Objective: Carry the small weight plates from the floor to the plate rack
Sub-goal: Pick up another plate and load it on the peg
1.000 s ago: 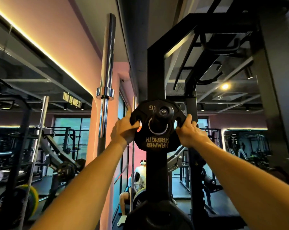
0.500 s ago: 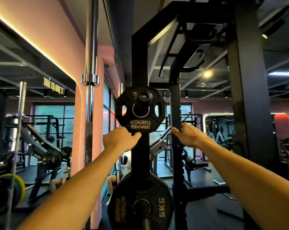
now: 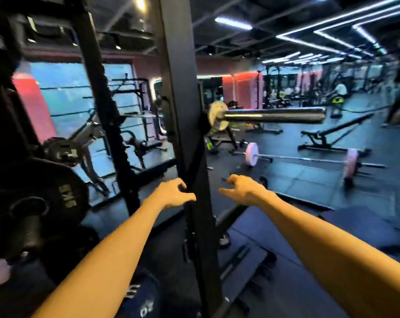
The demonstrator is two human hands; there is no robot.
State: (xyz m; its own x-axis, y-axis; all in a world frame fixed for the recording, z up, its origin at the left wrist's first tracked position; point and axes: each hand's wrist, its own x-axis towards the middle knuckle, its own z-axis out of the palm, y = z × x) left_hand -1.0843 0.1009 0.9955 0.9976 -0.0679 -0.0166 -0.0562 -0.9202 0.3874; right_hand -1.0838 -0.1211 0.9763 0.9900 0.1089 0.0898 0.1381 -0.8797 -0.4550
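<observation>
A 5 kg plate (image 3: 40, 193) sits on a peg of the rack, left of the upright (image 3: 183, 111) that runs down the middle of the view; its "5KG" mark is legible, but the frame's left edge cuts off part of the disc and motion blur smears the rest of its face. Above it and farther left of the upright a smaller plate (image 3: 63, 152) hangs on another peg, too blurred to read. At the foot of the upright, by the bottom edge, a dark disc (image 3: 144, 304) with white lettering is half covered by the left forearm and cannot be identified. The left hand (image 3: 173, 193) is stretched forward just left of the upright, fingers loosely curled, holding nothing; whether its fingertips touch the black strap (image 3: 195, 161) running down the upright cannot be told. The right hand (image 3: 242, 189) reaches out just right of the upright, fingers loosely bent and a little spread, also holding nothing. Right of the upright a barbell sleeve (image 3: 272, 114) juts out at about mid height, and beyond it a barbell (image 3: 302, 159) with pale plates lies on the floor near a bench (image 3: 332, 134)
</observation>
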